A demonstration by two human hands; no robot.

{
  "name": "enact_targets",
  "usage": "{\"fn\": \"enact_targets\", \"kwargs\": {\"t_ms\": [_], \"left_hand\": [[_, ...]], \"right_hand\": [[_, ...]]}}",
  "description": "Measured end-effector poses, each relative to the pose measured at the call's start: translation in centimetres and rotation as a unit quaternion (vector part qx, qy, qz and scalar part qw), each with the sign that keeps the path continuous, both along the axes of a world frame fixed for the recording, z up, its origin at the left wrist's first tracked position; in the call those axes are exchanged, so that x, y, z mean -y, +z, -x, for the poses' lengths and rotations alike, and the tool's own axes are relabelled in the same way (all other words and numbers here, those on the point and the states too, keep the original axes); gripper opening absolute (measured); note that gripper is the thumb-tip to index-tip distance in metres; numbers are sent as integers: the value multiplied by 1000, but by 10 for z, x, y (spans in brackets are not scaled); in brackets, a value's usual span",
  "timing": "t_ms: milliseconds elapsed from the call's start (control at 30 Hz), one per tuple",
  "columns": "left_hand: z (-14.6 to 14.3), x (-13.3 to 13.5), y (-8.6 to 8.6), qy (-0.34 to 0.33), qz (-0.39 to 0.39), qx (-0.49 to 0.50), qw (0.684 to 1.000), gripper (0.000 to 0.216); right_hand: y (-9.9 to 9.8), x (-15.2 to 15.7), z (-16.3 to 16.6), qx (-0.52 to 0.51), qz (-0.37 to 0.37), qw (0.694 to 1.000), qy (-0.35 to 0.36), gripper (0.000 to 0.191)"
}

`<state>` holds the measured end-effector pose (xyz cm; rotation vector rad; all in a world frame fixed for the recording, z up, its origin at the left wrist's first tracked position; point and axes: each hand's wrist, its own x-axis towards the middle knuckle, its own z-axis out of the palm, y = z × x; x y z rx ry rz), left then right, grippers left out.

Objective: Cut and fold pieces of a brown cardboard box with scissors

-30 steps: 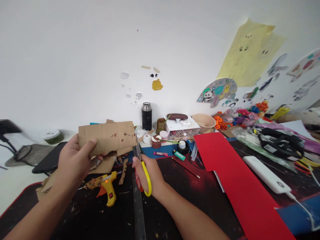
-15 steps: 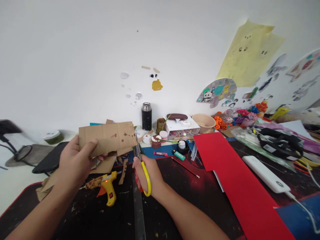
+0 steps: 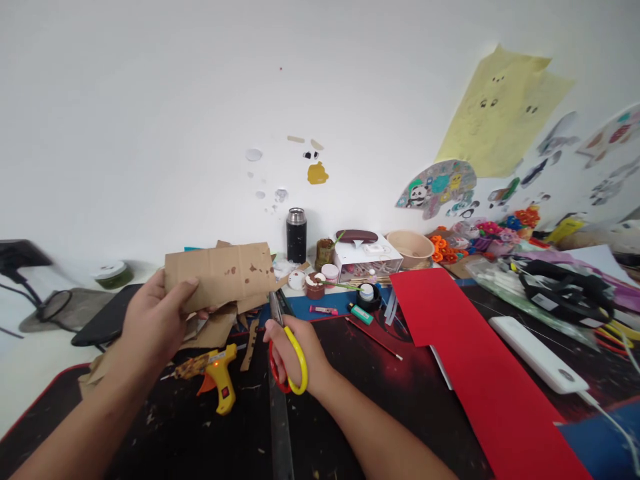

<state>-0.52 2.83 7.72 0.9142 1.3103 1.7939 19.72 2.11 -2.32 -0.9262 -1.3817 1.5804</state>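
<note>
My left hand (image 3: 159,312) pinches a brown piece of cardboard (image 3: 220,275) at its left end, thumb across the front. Dark spots mark the cardboard toward its right end. In my right hand (image 3: 297,353) is a pair of scissors (image 3: 303,365) with a yellow and a red handle loop. The blades point up at the cardboard's right edge, where a narrow strip sticks out; whether they touch it I cannot tell. Below the cardboard a yellow glue gun (image 3: 220,377) lies on the dark mat, its small orange light lit. A long metal ruler (image 3: 281,427) lies under the scissors.
Cardboard scraps (image 3: 213,331) lie behind the glue gun. A black flask (image 3: 297,237), a white box (image 3: 367,257) and a beige bowl (image 3: 411,248) line the wall. Red card (image 3: 470,360) and a white power bank-like device (image 3: 537,353) are at right.
The scissors' handle loops have spread apart, and the blades have dropped slightly from the cardboard's right edge, where a narrow strip now sticks out. The whole view has shifted slightly.
</note>
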Motion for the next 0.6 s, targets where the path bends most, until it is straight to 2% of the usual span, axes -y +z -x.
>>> {"fn": "enact_targets", "kwargs": {"t_ms": [167, 300, 433, 600], "left_hand": [[-1, -2, 1, -75, 5, 18, 997, 52], [2, -4, -3, -104, 23, 23, 994, 57], [5, -6, -16, -134, 38, 4, 990, 53], [7, -8, -33, -185, 90, -36, 978, 43]], "right_hand": [[10, -6, -2, -77, 7, 997, -26, 65], [22, -13, -9, -113, 27, 991, -68, 70], [24, -19, -15, -132, 32, 986, -97, 66], [19, -21, -15, -109, 15, 987, -116, 60]]}}
